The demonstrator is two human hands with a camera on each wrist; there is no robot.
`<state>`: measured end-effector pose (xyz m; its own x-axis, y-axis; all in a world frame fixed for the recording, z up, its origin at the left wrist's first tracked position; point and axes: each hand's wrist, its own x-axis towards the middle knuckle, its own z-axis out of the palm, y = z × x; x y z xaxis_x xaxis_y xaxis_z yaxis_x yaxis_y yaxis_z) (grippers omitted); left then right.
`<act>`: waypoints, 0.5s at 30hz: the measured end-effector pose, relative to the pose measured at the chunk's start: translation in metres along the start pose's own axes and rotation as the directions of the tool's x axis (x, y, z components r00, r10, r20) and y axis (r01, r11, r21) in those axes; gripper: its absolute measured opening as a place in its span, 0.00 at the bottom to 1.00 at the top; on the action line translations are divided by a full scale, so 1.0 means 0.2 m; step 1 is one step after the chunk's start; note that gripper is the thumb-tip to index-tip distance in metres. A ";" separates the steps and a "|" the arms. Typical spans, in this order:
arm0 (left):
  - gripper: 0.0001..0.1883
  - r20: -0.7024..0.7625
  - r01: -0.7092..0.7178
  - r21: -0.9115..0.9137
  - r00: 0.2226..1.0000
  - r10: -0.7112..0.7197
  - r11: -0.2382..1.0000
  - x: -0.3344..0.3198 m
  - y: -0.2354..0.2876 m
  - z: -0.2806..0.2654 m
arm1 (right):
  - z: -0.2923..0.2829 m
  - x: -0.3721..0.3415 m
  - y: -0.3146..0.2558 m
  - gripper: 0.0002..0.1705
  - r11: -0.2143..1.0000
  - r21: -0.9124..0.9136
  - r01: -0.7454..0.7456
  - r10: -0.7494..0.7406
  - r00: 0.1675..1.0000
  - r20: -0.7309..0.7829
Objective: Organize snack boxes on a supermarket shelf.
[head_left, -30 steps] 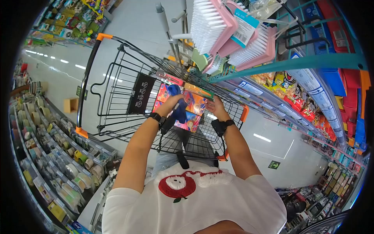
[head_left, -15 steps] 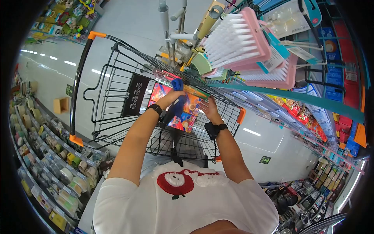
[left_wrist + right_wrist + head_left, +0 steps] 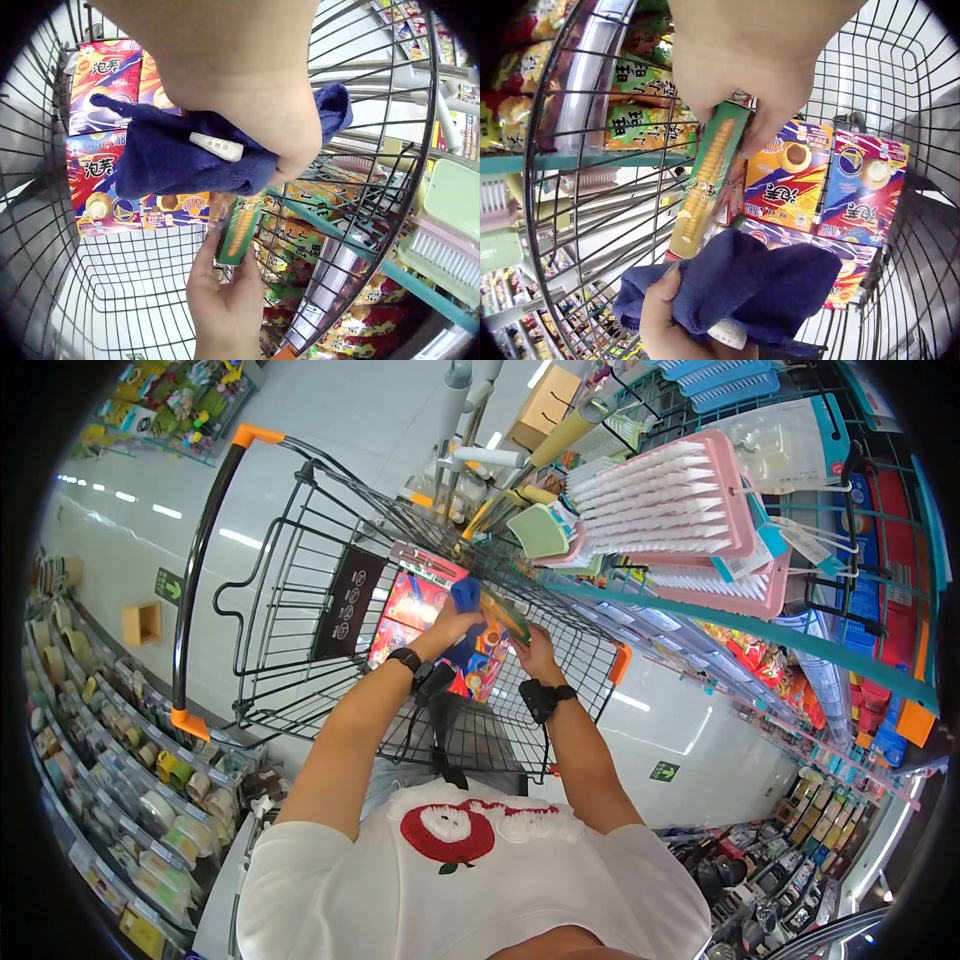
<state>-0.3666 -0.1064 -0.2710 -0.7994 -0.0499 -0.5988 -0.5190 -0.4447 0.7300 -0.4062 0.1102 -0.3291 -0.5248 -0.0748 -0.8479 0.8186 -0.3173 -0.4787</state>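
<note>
A dark blue cloth (image 3: pixel 464 598) with a white label is bunched in my left hand (image 3: pixel 455 628), its thumb over the folds in the right wrist view. My right hand (image 3: pixel 538 652) grips one end of a long green-and-gold biscuit box (image 3: pixel 709 169) between thumb and fingers. The box slants over the shopping cart, its far end right at the cloth (image 3: pixel 735 289). Below the hands, several red, blue and orange puff-snack boxes (image 3: pixel 787 176) lie side by side in the cart; the cloth and left hand cover part of them.
The black wire cart (image 3: pixel 290 600) has orange corners. Pink brushes (image 3: pixel 665 500) with white bristles hang on a teal-edged rack (image 3: pixel 800 628) close to its far side. Bagged snacks (image 3: pixel 641 127) fill shelves beyond the wire. Shelves of tape rolls (image 3: pixel 130 730) stand at left.
My right hand has gone from open fingers beside the biscuit box to gripping its end. The box has turned to a steeper slant. My left hand keeps the cloth; the view has shifted.
</note>
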 end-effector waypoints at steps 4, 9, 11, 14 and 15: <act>0.15 -0.065 -0.016 0.163 0.998 0.027 0.986 -0.09 -0.05 0.02 | -0.05 -0.09 -0.02 0.13 0.999 0.022 -0.039 0.039 0.999 -0.001; 0.13 -0.097 -0.010 0.021 0.995 0.012 1.000 -0.31 -0.10 0.07 | -0.14 -0.38 -0.07 0.23 0.994 0.058 -0.091 0.085 0.991 0.100; 0.12 -0.095 -0.066 -0.072 0.994 0.059 0.995 -0.46 -0.06 0.11 | -0.19 -0.54 -0.13 0.38 0.997 -0.069 -0.020 0.041 0.947 0.320; 0.14 -0.215 -0.001 -0.199 0.976 -0.043 0.980 -0.70 0.00 0.22 | -0.22 -0.86 -0.21 0.49 0.944 -0.241 0.226 -0.077 0.860 0.505; 0.15 -0.283 0.001 -0.239 0.957 -0.070 0.971 -0.77 0.01 0.26 | -0.23 -0.97 -0.23 0.50 0.905 -0.254 0.340 -0.153 0.819 0.552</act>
<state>-0.2608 -0.0531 -0.1603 -0.6424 -0.2695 -0.7174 -0.4323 -0.6455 0.6297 -0.3311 0.1819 -0.1539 -0.6842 -0.5348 -0.4957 0.6219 -0.0729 -0.7797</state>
